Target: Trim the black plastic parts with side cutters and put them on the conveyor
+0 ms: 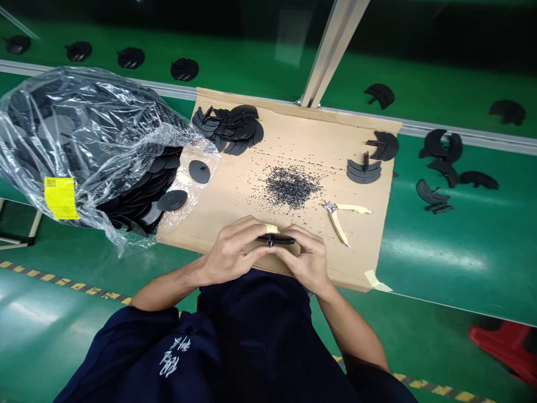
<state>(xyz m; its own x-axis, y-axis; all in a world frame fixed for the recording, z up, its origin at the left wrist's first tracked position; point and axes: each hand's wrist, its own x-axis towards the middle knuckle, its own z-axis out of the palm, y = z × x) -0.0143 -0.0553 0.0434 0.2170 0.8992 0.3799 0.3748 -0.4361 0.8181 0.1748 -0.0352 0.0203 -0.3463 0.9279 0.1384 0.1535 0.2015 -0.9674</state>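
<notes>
Both my hands meet over the near edge of a cardboard sheet (293,151). My left hand (232,249) and my right hand (308,257) are closed on the two ends of one flat black plastic disc (276,240), held edge-on between the fingertips. A strip of pale tape wraps one left finger. Cream-handled cutting pliers (340,217) lie on the cardboard just right of my hands, untouched. A pile of small black plastic shavings (291,186) sits in the sheet's middle.
A clear plastic bag (79,140) full of black discs with a yellow label lies at left, spilling onto the cardboard. Trimmed black curved pieces are stacked at the back (230,129) and right (364,170). More black parts lie on the green conveyor (436,196). A metal post (331,50) rises behind.
</notes>
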